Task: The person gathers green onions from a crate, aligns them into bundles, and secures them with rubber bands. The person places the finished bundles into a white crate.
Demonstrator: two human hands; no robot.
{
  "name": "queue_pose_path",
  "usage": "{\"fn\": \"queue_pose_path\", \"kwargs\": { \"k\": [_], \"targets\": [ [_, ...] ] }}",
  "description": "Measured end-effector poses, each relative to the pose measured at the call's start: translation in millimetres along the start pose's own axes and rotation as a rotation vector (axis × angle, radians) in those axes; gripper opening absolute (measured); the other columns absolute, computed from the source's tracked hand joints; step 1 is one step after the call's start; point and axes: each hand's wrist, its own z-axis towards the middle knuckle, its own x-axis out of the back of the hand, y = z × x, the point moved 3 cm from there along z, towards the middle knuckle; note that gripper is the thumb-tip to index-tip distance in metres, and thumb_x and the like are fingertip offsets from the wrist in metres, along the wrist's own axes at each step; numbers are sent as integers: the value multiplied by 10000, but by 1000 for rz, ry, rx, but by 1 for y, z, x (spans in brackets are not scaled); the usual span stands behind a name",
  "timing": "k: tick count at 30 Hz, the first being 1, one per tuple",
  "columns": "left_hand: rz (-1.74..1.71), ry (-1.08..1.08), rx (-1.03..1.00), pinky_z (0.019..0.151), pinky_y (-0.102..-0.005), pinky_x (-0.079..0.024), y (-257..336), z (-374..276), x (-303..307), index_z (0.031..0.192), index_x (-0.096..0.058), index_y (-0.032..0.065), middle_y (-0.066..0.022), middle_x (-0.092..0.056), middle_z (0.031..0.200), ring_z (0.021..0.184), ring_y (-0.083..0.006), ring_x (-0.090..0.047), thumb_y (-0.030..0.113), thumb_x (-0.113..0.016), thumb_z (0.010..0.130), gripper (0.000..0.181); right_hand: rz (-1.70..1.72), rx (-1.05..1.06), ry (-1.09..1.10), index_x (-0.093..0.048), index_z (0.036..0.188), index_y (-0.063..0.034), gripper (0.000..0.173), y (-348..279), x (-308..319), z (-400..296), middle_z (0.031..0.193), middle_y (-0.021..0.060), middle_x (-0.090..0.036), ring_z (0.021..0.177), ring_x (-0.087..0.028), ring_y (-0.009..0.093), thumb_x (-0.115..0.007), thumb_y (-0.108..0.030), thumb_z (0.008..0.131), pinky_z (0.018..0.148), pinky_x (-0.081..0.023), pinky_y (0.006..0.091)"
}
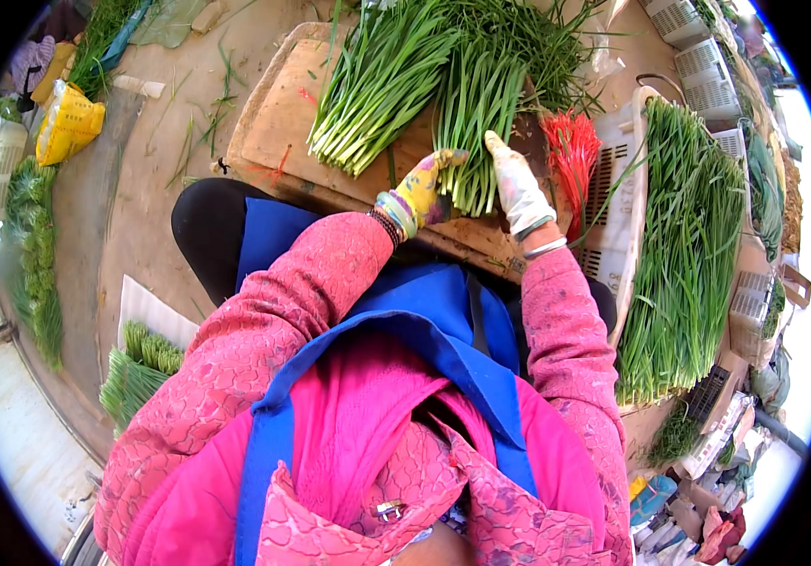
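A loose bunch of garlic chives (479,106) lies with its pale cut ends towards me. My left hand (426,189), in a yellow patterned glove, grips the left side of the stems near those ends. My right hand (518,185), in a whitish glove, holds the same bunch from the right, thumb pointing up along the stems; its other fingers are largely hidden. Left of it, a thicker pile of chives (384,92) rests on the wooden board (285,106). A bundle of red plastic ties (571,163) hangs at the board's right side.
At my right stands a white plastic crate (607,191) with a large mass of chives (688,255). More chives (554,56) lie tangled beyond the board. A yellow bag (70,124) sits far left. Tied chive bundles (150,350) lie by my left elbow.
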Motion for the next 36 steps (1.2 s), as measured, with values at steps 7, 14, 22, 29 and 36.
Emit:
{"fn": "queue_pose_path", "kwargs": {
  "k": [7,14,22,29,36],
  "targets": [
    [-304,-110,380,682,-363,-539,-20,29,16,1058,-592,49,-113,-649,994,818,-232,-647,229,-455,945,252,-133,-238,-91,-641,865,4,530,2,-6,7,662,61,-625,573,-555,217,-467,-495,918,597,-457,339],
    [448,-167,213,598,-298,-509,30,25,-19,1089,-595,3,-95,-656,859,682,-167,-616,169,-588,861,282,716,-65,-364,-491,1220,-93,482,-39,-8,-63,1129,74,-586,991,-571,221,-621,-385,858,830,-480,410],
    [1135,-112,-107,542,-296,-452,-1,25,-14,1036,-513,55,-38,-570,705,601,-177,-561,120,-605,767,291,847,16,-235,-522,1144,-43,430,-9,-4,-37,1089,99,-614,974,-592,271,-708,-243,812,877,-458,420],
    [1489,39,-129,811,-452,-481,35,-24,-62,1211,-465,7,-243,-635,960,943,-400,-600,193,-548,756,499,1017,86,-230,-563,1102,-62,340,-26,6,-43,1173,102,-597,995,-605,298,-681,-230,832,736,-535,408],
    [1458,41,-264,733,-472,-475,26,-26,-62,1166,-473,31,-228,-628,874,856,-422,-595,249,-624,745,497,1038,172,-250,-533,1162,-10,373,-40,12,-44,1172,130,-600,970,-619,252,-630,-163,836,702,-564,347]
  ]
}}
